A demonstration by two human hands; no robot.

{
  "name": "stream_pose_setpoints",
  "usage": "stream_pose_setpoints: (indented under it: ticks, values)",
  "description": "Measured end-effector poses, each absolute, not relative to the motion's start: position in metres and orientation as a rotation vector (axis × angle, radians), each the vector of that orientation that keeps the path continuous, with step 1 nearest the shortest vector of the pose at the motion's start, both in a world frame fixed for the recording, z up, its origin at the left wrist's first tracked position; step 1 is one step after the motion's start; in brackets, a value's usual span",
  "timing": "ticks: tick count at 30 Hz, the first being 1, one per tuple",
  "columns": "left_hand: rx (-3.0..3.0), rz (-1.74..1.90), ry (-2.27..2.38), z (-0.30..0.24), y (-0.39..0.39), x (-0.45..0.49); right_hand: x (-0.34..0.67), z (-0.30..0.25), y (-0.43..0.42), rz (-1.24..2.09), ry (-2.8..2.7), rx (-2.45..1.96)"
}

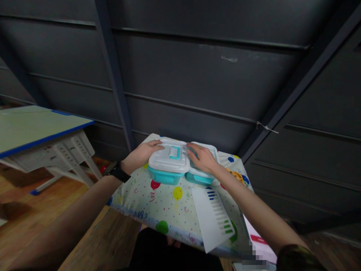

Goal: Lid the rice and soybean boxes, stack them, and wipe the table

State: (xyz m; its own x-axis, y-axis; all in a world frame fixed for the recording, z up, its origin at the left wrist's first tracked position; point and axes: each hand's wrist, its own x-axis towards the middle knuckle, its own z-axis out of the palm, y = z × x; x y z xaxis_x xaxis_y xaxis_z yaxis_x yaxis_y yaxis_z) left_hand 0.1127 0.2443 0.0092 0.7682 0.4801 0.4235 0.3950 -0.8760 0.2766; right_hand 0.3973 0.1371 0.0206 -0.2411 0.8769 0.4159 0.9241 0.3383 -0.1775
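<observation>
Two teal plastic storage boxes with whitish translucent lids stand side by side at the far part of the small table. My left hand (pixel 148 151) is at the left edge of the left box's lid (pixel 163 157), with its fingers on the rim. At the lid's opposite edge, my right hand (pixel 201 155) holds the rim with curled fingers and reaches across the right box (pixel 200 178). The lid has a teal-edged handle (pixel 174 152) folded flat in its middle. It lies over the left box (pixel 166 177); whether its rim is fully seated I cannot tell.
A white slotted plastic panel (pixel 207 218) lies near the front of the balloon-print tablecloth (pixel 158 203). Something orange-yellow (pixel 237 175) is beyond my right forearm. A dark panelled wall (pixel 180 75) rises behind the table. Another desk (pixel 42 124) stands at the left.
</observation>
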Motion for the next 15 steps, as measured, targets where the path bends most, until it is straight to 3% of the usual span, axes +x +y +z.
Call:
stream_pose_setpoints:
  ticks: [8, 15]
  values:
    - [2.609, 0.684, 0.678, -0.005, 0.264, 0.102, 0.382, 0.013, 0.141, -0.054, -2.356, -1.515]
    - [2.430, 0.858, 1.052, -0.019, 0.241, 0.119, 0.383, 0.035, 0.163, -0.066, -2.366, -1.756]
